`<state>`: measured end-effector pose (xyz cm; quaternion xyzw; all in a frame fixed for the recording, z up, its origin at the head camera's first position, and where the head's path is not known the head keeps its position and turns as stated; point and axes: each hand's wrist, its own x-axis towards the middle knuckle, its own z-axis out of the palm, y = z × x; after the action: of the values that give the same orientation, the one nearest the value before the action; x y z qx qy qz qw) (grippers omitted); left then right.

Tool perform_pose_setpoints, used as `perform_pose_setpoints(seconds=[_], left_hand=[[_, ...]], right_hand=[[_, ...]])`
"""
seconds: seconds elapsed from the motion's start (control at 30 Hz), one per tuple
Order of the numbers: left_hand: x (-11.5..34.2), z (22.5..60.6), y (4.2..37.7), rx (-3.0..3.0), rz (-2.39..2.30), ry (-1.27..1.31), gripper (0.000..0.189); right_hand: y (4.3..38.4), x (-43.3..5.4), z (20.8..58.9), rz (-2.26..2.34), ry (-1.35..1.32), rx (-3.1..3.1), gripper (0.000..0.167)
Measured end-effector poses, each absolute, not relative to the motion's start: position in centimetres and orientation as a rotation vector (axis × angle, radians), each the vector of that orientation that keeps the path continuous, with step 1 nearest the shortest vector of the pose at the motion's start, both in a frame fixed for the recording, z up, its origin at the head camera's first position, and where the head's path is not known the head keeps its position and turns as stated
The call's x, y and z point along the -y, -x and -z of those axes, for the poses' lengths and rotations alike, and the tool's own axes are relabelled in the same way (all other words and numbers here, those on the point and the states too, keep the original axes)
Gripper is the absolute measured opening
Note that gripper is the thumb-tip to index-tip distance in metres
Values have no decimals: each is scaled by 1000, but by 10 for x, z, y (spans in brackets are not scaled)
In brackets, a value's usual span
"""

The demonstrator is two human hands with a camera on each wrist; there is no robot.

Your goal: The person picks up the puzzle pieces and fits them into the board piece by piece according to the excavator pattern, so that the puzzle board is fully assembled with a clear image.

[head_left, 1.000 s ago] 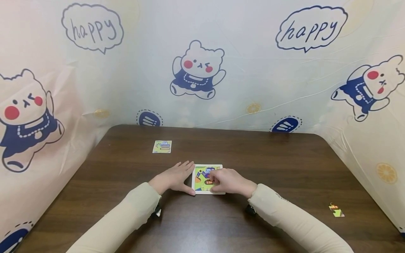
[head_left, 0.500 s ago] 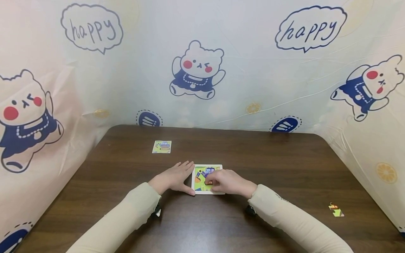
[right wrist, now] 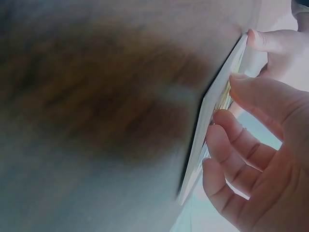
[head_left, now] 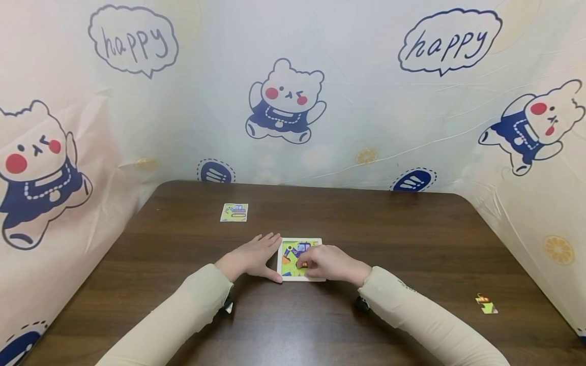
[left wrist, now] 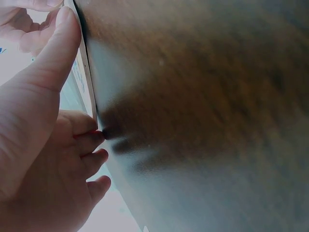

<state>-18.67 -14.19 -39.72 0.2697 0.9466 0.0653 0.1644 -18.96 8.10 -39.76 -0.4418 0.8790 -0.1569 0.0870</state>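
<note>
A jigsaw puzzle (head_left: 288,268) with a purple excavator picture lies in a white-rimmed tray in the head view. My left hand (head_left: 252,256) steadies the tray's left side, its straight fingers at the far corner and its thumb at the near one. Bent over the puzzle's right half, my right hand (head_left: 331,263) has its thumb and fingertips down on the pieces and hides that part. In the right wrist view its thumb (right wrist: 260,94) and curled fingers (right wrist: 227,145) are close over the tray (right wrist: 195,150). I cannot tell whether they pinch a piece.
A square picture card (head_left: 234,212) with the same excavator lies at the back left of the brown table (head_left: 393,229). Far to the right is a loose puzzle piece (head_left: 487,304), green and orange. A printed cloth (head_left: 357,101) stands behind the table and along its sides.
Compared with a second ago, my right hand's fingertips have shifted slightly left over the puzzle. They have stayed there since half a second ago. My left hand and the tray have kept their places.
</note>
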Motion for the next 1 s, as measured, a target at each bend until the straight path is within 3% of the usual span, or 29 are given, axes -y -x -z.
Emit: perform_pose_setpoints(seconds=[0.4,0.77,1.0], left_hand=[[141,396,185,-2703,-156,-781,103],[141,396,184,-2703,-155,-775,103],[142,398,186,-2705,-162,-779,103]], right_hand=[[195,-113,385,627,1170,-2665,21],[199,-218,390,886,954,-2812,25],[182,-285,385,860,710,-2946,29]])
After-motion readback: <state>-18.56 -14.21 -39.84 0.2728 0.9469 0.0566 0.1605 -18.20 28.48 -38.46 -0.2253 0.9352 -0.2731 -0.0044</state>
